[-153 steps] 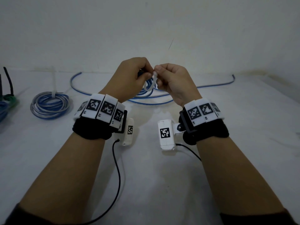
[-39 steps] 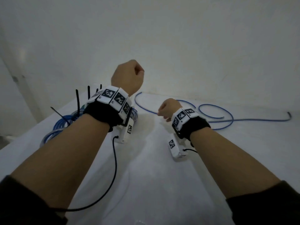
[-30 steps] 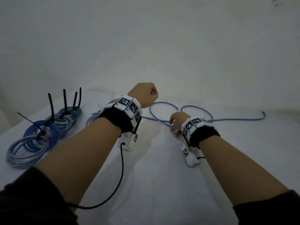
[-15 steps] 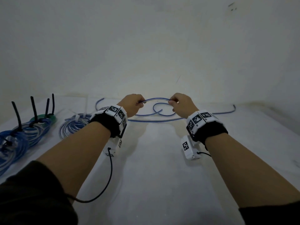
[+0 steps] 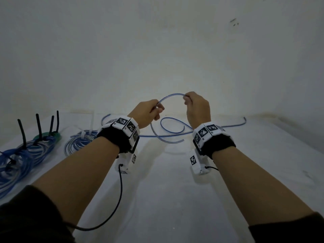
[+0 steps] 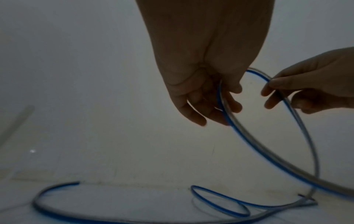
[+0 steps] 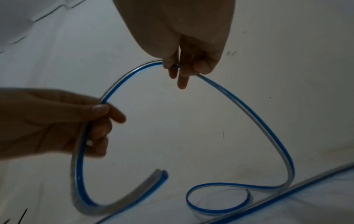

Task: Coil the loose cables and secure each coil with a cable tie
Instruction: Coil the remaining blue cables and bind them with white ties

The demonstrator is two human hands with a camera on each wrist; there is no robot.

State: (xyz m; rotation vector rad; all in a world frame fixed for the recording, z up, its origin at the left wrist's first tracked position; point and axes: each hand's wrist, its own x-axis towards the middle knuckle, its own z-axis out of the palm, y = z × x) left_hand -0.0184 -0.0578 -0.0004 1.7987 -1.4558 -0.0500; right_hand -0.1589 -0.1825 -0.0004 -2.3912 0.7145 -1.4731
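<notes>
A loose blue-and-clear flat cable (image 5: 171, 96) arches between my two raised hands above the white table (image 5: 166, 190). My left hand (image 5: 150, 112) grips it near one free end, which curls down below (image 5: 168, 140). My right hand (image 5: 193, 106) pinches it further along with thumb and fingers. From there the rest drops to the table, makes a small loop (image 5: 172, 126) and runs off right (image 5: 235, 123). The left wrist view shows the cable (image 6: 247, 139) crossing my curled left fingers (image 6: 206, 106). The right wrist view shows the pinch (image 7: 178, 66) and the hanging free end (image 7: 159, 175).
Several coiled blue cables with upright black ties (image 5: 22, 149) lie at the table's left edge. Another coil bound with a white tie (image 5: 82, 140) sits just left of my left wrist. A wall (image 5: 157, 50) stands close behind the table.
Both hands have lifted the cable off the table into a higher arch, the right hand rising most. Earlier the left hand set a tied coil down at the left.
</notes>
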